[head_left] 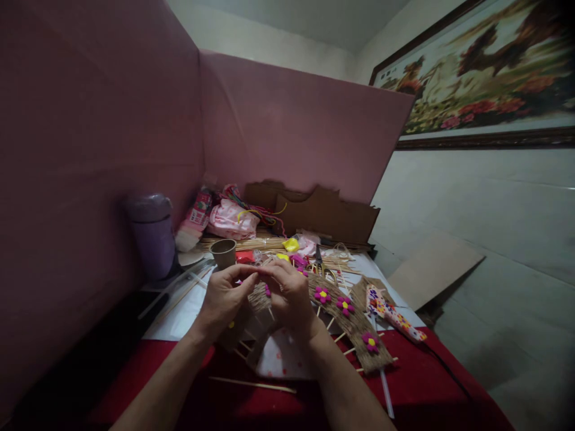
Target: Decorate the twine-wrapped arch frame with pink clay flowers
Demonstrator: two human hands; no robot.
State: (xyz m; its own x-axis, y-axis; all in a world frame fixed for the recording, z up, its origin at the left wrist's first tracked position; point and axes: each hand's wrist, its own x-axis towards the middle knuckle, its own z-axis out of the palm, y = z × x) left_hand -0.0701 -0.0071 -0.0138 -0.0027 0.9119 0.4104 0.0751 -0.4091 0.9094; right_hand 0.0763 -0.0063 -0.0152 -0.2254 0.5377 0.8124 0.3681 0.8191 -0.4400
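My left hand and my right hand meet in front of me, fingers closed and fingertips pressed together. Whatever is pinched between them is too small or hidden to make out. Below and behind them lies a fan-shaped craft piece with an arched burlap band. Purple felt-like flowers with yellow centres sit along the band. Thin wooden sticks run inward from it to a white piece with red marks. My hands and forearms cover part of its left side.
A patterned glue gun lies right, its cord trailing off. Scissors, yellow clay-like material and a small cup stand behind my hands. A purple tumbler is left. One loose stick lies on red cloth.
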